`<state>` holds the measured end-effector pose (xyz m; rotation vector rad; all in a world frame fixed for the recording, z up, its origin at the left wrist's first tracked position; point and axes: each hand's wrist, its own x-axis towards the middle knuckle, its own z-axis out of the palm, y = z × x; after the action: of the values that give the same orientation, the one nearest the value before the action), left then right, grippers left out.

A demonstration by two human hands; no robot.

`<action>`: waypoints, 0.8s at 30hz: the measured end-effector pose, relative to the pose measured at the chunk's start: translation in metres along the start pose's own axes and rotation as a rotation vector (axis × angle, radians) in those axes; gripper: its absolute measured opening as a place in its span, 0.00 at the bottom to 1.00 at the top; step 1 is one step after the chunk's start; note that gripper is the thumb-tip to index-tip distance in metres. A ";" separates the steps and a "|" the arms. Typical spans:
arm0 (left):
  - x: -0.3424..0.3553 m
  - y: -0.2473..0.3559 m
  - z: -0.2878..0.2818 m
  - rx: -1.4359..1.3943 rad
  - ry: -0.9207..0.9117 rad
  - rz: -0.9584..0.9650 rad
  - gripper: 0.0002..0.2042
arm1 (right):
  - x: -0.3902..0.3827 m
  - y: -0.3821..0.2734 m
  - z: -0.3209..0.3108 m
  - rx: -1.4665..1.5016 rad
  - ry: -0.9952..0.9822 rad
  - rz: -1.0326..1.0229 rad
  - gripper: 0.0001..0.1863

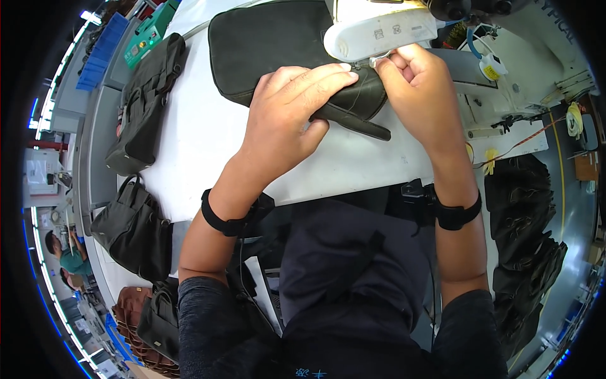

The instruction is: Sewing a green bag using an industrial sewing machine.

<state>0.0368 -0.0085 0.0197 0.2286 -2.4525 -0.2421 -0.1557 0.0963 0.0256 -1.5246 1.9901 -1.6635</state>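
A dark leather bag [265, 47] lies on the white table beneath the head of a sewing machine [382, 36]. My left hand [287, 110] rests on the bag's near part, its fingers stretched out flat and the thumb held apart. Just under the machine head, my right hand [416, 82] is closed in a pinch at the bag's edge. A small shiny piece shows at its fingertips, too small and covered to name. A dark strap-like flap [353, 121] of the bag sticks out toward me between both hands.
Finished-looking dark bags [142, 104] stand along the left table edge, with a brown bag [132, 309] lower down. More dark leather pieces [521, 215] hang at the right. A green box-shaped device [148, 38] and a blue bin [101, 50] sit far left. Another person [69, 252] is at the distant left.
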 end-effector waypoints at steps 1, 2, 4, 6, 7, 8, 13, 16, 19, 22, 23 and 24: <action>0.001 0.000 -0.001 0.002 0.002 0.002 0.33 | 0.000 0.001 0.000 -0.001 -0.003 0.013 0.04; 0.002 -0.001 -0.001 -0.013 -0.001 -0.008 0.33 | 0.002 0.002 0.001 -0.002 -0.003 0.010 0.04; 0.003 -0.001 -0.003 -0.026 -0.001 -0.023 0.32 | 0.004 0.004 0.004 0.032 0.001 0.018 0.05; 0.002 0.000 -0.004 -0.068 -0.030 -0.038 0.33 | 0.004 0.005 0.005 0.038 0.006 -0.040 0.05; 0.002 0.001 -0.005 -0.067 -0.032 -0.035 0.33 | 0.004 0.005 0.005 0.046 0.017 -0.018 0.05; 0.001 0.002 -0.005 -0.051 -0.031 -0.041 0.33 | 0.003 0.005 0.005 0.039 0.028 -0.057 0.05; 0.002 0.008 -0.003 0.019 -0.033 -0.017 0.35 | -0.001 0.003 0.003 -0.032 0.021 0.010 0.05; 0.002 0.009 -0.001 0.054 -0.020 -0.019 0.35 | -0.001 0.005 0.005 -0.030 0.055 -0.031 0.04; 0.000 0.008 0.000 0.050 -0.065 -0.004 0.35 | -0.001 0.008 0.008 -0.030 0.083 -0.038 0.04; -0.001 0.007 0.002 0.104 -0.016 0.025 0.36 | -0.005 0.009 0.008 -0.100 0.147 -0.097 0.06; -0.002 0.009 0.003 0.093 -0.017 0.029 0.36 | -0.004 0.008 0.007 -0.154 0.183 -0.173 0.07; -0.001 0.009 0.003 0.092 -0.010 0.030 0.35 | -0.003 0.007 0.006 -0.161 0.186 -0.181 0.07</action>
<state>0.0351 0.0008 0.0185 0.2309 -2.4780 -0.1185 -0.1544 0.0934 0.0164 -1.7072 2.1855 -1.8128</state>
